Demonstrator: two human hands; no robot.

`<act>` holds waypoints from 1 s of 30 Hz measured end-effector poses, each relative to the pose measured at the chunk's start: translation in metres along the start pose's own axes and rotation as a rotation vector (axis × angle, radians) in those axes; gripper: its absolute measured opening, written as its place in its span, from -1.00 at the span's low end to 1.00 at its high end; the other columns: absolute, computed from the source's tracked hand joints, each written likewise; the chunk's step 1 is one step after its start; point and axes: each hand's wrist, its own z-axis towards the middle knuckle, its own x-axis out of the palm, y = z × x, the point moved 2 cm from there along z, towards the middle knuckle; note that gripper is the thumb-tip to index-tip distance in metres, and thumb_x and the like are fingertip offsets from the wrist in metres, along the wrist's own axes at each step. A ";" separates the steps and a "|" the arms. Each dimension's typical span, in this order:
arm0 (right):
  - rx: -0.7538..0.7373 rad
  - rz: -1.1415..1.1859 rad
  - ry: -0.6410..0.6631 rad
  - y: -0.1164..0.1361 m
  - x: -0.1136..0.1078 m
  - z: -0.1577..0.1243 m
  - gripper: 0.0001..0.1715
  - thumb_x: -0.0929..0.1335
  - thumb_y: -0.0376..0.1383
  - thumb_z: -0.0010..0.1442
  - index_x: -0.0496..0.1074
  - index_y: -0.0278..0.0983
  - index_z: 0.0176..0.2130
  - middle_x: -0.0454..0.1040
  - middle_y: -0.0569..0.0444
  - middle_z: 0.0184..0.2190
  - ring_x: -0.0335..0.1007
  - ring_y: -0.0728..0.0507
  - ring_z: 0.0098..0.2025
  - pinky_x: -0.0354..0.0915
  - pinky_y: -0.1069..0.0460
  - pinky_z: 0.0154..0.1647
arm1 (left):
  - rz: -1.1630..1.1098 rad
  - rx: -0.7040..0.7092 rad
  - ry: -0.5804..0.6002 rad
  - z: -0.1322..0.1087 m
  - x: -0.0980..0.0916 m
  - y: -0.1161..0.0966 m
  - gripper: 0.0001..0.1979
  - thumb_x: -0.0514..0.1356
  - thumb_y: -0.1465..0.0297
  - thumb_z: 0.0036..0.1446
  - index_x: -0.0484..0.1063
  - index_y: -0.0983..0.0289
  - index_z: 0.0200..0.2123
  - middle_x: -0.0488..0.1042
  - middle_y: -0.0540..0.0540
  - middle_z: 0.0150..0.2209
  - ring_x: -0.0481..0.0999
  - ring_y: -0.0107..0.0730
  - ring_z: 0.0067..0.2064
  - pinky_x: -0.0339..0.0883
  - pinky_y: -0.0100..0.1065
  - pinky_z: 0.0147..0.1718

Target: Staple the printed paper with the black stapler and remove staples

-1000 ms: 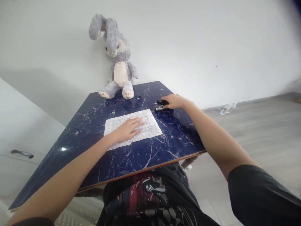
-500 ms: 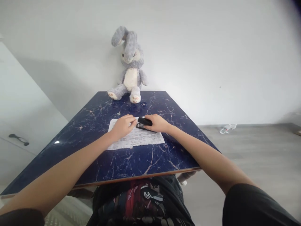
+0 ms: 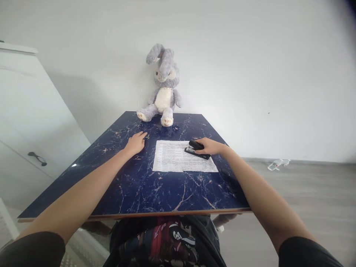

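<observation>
A black stapler (image 3: 197,149) lies over the right part of a sheet of printed paper (image 3: 169,157), its top arm raised from its base. My right hand (image 3: 207,145) has its fingers wrapped round the stapler's back half. My left hand (image 3: 135,143) is on the table left of the paper, apart from it, fingers stretched forward. Close to its fingertips lies a tiny light-coloured piece (image 3: 147,137), too small to name; whether the fingers touch it I cannot make out.
The dark blue marble-patterned table (image 3: 155,196) has a brown front edge near my body. At its back, a grey plush rabbit (image 3: 164,87) sits against the wall. A white cabinet (image 3: 33,107) stands on the left. A crumpled clear wrapper or bottle (image 3: 278,164) is on the floor at right.
My left hand has left the stapler's front end and moved left, off the paper, to the tiny piece. The stapler stays in my right hand. The whole view has shifted slightly.
</observation>
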 end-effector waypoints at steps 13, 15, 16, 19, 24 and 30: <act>-0.035 -0.024 -0.022 0.011 0.007 0.004 -0.70 0.40 -0.06 0.22 0.40 -0.23 -0.25 0.52 0.04 -0.39 0.35 -0.10 -0.45 0.14 -0.02 -0.40 | -0.060 0.117 -0.070 0.000 -0.003 -0.014 -0.79 0.03 0.39 0.34 0.47 0.22 -0.14 0.55 0.25 -0.08 0.52 -0.03 0.00 0.38 -0.05 0.08; -0.038 -0.024 -0.020 0.011 0.007 0.004 -0.70 0.39 -0.06 0.23 0.39 -0.24 -0.25 0.52 0.03 -0.39 0.34 -0.10 -0.45 0.13 -0.02 -0.41 | -0.133 0.142 -0.089 -0.002 -0.003 -0.020 -0.81 0.03 0.39 0.35 0.44 0.21 -0.12 0.55 0.23 -0.09 0.52 -0.05 -0.01 0.39 -0.07 0.05; -0.038 -0.025 -0.016 0.011 0.007 0.004 -0.70 0.39 -0.06 0.24 0.39 -0.24 -0.25 0.51 0.03 -0.39 0.34 -0.10 -0.45 0.12 -0.02 -0.42 | -0.155 0.156 -0.089 -0.003 -0.003 -0.024 -0.82 0.04 0.38 0.35 0.43 0.21 -0.11 0.55 0.23 -0.10 0.52 -0.05 -0.02 0.39 -0.08 0.05; -0.032 -0.030 -0.009 0.011 0.006 0.004 -0.70 0.39 -0.05 0.24 0.38 -0.24 -0.26 0.49 0.04 -0.42 0.32 -0.10 -0.47 0.11 -0.02 -0.43 | -0.176 0.206 -0.076 -0.005 -0.004 -0.032 -0.80 0.05 0.37 0.36 0.43 0.23 -0.07 0.54 0.23 -0.09 0.51 -0.05 -0.01 0.37 -0.07 0.06; -0.029 -0.041 -0.004 0.010 0.006 0.004 -0.68 0.39 -0.04 0.24 0.37 -0.24 -0.28 0.47 0.05 -0.43 0.31 -0.09 -0.47 0.11 -0.02 -0.43 | -0.217 0.244 -0.055 -0.007 -0.008 -0.038 -0.71 0.00 0.36 0.39 0.49 0.23 0.00 0.55 0.22 -0.05 0.53 -0.08 0.00 0.35 -0.07 0.10; -0.028 -0.043 -0.009 0.009 0.007 0.004 -0.67 0.39 -0.04 0.24 0.37 -0.25 -0.30 0.47 0.04 -0.43 0.31 -0.09 -0.47 0.11 -0.02 -0.42 | -0.273 0.224 -0.021 -0.009 -0.012 -0.041 -0.77 0.12 0.23 0.36 0.49 0.24 -0.19 0.57 0.16 -0.22 0.55 -0.16 -0.19 0.40 -0.18 -0.12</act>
